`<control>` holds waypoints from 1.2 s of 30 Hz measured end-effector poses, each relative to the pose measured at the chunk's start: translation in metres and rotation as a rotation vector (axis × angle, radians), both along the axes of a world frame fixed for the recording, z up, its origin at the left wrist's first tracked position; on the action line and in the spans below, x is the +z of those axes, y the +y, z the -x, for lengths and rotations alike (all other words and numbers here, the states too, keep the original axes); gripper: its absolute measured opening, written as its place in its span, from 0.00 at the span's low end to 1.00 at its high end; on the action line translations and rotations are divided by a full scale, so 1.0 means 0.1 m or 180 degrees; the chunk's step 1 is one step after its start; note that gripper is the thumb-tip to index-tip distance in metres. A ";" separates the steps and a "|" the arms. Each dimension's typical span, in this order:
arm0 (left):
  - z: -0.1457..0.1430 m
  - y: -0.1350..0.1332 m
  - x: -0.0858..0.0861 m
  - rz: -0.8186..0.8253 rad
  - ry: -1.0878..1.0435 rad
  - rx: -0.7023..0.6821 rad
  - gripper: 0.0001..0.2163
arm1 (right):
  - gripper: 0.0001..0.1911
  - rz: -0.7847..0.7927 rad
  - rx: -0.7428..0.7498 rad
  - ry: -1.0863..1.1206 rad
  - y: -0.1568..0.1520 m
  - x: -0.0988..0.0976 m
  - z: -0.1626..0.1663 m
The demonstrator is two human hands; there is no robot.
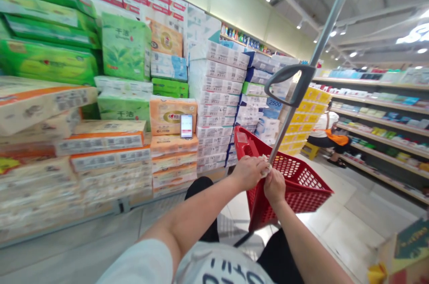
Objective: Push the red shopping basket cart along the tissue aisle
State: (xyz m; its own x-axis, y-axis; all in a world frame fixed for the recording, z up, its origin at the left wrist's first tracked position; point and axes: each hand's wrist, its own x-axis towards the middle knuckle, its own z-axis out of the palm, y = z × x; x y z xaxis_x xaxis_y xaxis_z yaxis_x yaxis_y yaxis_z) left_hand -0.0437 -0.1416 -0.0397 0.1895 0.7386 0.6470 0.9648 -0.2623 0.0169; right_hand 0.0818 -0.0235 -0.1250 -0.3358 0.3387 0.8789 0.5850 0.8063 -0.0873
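My left hand (pixel 250 173) and my right hand (pixel 275 186) are side by side in front of me, fingers closed. Between them shows a crumpled whitish cloth or tissue (pixel 266 169), bunched at the lower visible end of a metal pole (pixel 330 24). The pole slants up to the right and carries a grey loop handle (pixel 295 83). Just behind my hands is a red plastic basket (pixel 310 192) with perforated sides. Whether the pole joins the basket is hidden by my hands.
Stacked tissue packs (pixel 174 114) line the left side, with a lit phone (pixel 186 126) in front of the orange ones. At the right, a person in an orange apron (pixel 335 137) sits on a yellow stool (pixel 310 151) beside long shelves (pixel 385 109). A cardboard box (pixel 407 248) fills the lower right corner.
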 end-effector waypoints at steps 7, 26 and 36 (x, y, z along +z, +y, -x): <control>0.02 -0.09 0.11 0.0181 0.0116 0.0300 0.17 | 0.19 0.0048 -0.0019 0.0019 0.00 0.01 0.03; 0.02 0.03 0.00 0.0084 0.0637 0.0168 0.10 | 0.18 -0.0062 0.0100 0.0108 -0.02 -0.01 -0.01; 0.17 0.06 0.20 0.0068 -0.0101 0.1046 0.14 | 0.17 -0.0088 0.0004 0.0099 -0.08 0.02 0.08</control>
State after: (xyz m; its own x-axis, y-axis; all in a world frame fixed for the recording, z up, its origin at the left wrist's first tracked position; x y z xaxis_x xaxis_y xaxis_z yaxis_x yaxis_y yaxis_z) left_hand -0.0608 -0.1355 -0.0194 -0.0812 0.7704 0.6324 0.9967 0.0635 0.0506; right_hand 0.0737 -0.0314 -0.1232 -0.3086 0.3137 0.8980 0.5813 0.8095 -0.0830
